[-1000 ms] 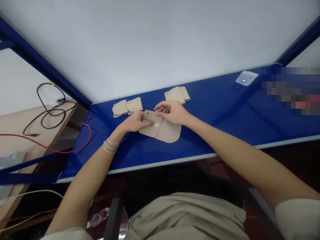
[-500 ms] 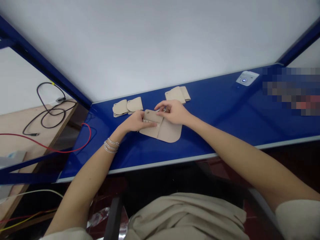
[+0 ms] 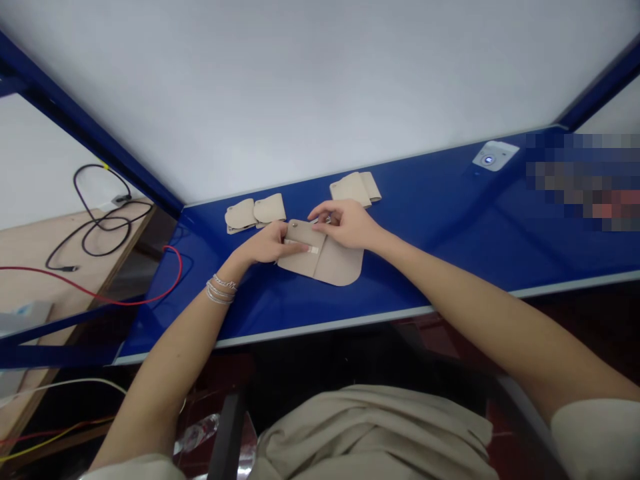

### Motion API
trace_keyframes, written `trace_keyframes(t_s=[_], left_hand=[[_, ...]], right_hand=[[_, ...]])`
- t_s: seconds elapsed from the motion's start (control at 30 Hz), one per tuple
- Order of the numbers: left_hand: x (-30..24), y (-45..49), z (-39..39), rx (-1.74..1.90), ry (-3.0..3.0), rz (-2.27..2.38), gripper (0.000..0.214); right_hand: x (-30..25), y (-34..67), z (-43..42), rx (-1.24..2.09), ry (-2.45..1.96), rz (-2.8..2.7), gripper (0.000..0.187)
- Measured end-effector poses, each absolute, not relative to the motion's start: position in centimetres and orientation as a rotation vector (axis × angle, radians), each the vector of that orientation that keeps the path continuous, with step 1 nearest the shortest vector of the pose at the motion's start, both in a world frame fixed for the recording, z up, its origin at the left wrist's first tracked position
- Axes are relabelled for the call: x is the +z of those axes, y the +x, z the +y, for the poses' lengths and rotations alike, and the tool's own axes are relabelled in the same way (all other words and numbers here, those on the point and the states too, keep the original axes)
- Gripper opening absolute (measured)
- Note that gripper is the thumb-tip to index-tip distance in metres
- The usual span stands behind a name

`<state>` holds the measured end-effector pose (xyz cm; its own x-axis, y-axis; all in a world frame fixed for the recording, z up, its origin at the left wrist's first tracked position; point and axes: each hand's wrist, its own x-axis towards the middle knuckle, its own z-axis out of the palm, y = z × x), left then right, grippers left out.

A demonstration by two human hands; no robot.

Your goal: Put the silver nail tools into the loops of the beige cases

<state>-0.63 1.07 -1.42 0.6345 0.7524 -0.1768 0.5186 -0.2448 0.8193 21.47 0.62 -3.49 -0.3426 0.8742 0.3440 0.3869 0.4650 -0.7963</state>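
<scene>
From my remote seat, the work in hand is at a folded beige faux-leather pouch (image 3: 337,262) lying flat mid-way across the blue table (image 3: 425,270), its flap (image 3: 303,235) turned over. The left hand (image 3: 267,243) lies open and flat on the flap, its fingertips (image 3: 303,248) by a white strip (image 3: 313,249). The right hand (image 3: 347,225) curls over the flap's far edge; whether it truly pinches anything I cannot tell. The pouch's long axis runs left to right, nearly parallel to the table's near edge, with its rounded corner pointing right and toward the person. Beige pieces (image 3: 255,211) and a second stack (image 3: 354,188) lie just beyond it.
</scene>
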Motion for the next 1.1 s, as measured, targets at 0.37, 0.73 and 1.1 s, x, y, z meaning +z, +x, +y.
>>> trace_keyframes(t_s=[0.37, 0.73, 1.1], left_hand=[[-1.4, -0.4, 0.9, 0.341, 1.945, 1.074, 0.034], [-1.7, 0.5, 0.4, 0.458, 1.965, 1.197, 0.046], [-2.5, -0.6, 1.4, 0.405, 1.825, 1.087, 0.050]], right_hand=[[-3.5, 21.4, 0.6, 0.774, -1.051, -1.923, 0.025], [-3.4, 21.5, 0.6, 0.775, -1.071, -1.899, 0.025], [-3.4, 21.3, 0.5, 0.771, -1.046, -1.907, 0.024]])
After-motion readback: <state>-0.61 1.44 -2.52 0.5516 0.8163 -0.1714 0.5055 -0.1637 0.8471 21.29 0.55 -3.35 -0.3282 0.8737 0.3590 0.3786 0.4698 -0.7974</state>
